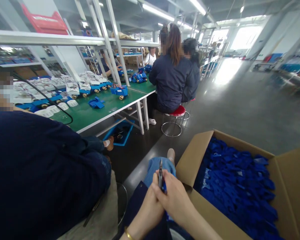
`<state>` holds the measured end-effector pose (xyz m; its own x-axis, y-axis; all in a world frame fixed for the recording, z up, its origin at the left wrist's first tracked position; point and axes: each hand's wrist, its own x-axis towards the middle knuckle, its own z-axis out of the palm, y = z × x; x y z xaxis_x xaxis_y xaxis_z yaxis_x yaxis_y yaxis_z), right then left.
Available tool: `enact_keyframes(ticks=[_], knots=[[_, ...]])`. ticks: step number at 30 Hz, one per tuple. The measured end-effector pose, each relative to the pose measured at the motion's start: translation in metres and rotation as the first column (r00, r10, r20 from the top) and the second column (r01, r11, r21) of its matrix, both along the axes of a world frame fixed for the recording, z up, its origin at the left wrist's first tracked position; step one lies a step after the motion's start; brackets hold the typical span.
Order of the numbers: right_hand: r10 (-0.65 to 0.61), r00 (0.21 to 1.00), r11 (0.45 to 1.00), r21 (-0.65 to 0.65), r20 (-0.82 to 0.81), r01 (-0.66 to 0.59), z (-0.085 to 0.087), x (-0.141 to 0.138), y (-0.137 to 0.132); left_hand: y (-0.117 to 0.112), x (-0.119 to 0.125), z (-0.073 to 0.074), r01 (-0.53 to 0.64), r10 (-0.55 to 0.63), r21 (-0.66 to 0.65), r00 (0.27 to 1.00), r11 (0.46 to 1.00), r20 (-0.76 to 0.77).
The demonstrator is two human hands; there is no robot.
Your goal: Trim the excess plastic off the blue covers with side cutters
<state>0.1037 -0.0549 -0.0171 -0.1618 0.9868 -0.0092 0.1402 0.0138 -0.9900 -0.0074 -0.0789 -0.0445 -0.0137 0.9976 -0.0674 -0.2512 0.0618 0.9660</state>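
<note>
Over my lap, my right hand (176, 193) is closed around a small pair of pliers (160, 175), whose narrow metal jaws point up and away from me. A bit of blue (164, 187) shows by the grip; I cannot tell whether it is the handle or a part. My left hand (150, 200) is pressed against the right one, its fingers closed beside the pliers and partly hidden under the right thumb. What the left fingers hold cannot be made out. Close by on the right, an open cardboard box (198, 156) is filled with blue plastic parts (235, 176).
A person in dark clothes (35, 166) sits close on my left. The green workbench (87, 116) carries blue assemblies (120, 90) and white pieces (70, 85). Farther on, people sit on red stools (177, 111). A blue tray (126, 138) lies under the bench.
</note>
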Motion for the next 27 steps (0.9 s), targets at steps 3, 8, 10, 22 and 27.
enact_keyframes(ticks=[3, 8, 10, 22, 27], knots=[[-0.061, 0.987, 0.998, -0.018, -0.148, 0.059, -0.004, -0.003, 0.004, -0.002, 0.002, 0.005, 0.052, -0.044, 0.033, 0.979, 0.998, -0.2], [-0.255, 0.83, 0.963, -0.053, -0.495, 0.264, 0.02, 0.031, 0.031, 0.004, 0.002, 0.019, 0.014, -0.009, 0.013, 0.935, 1.0, -0.354], [-0.305, 0.761, 0.943, -0.069, -0.572, 0.326, 0.027, 0.056, 0.044, 0.008, -0.001, 0.021, -0.028, 0.021, -0.013, 0.93, 1.0, -0.367], [-0.342, 0.807, 0.867, -0.494, -0.481, 0.073, -0.04, 0.044, 0.011, 0.021, -0.001, 0.026, 0.294, -0.165, 0.205, 0.86, 0.933, -0.482], [-0.348, 0.772, 0.824, -0.566, -0.531, -0.018, -0.048, 0.05, 0.017, 0.013, 0.0, 0.031, 0.476, -0.267, 0.195, 0.736, 0.857, -0.622]])
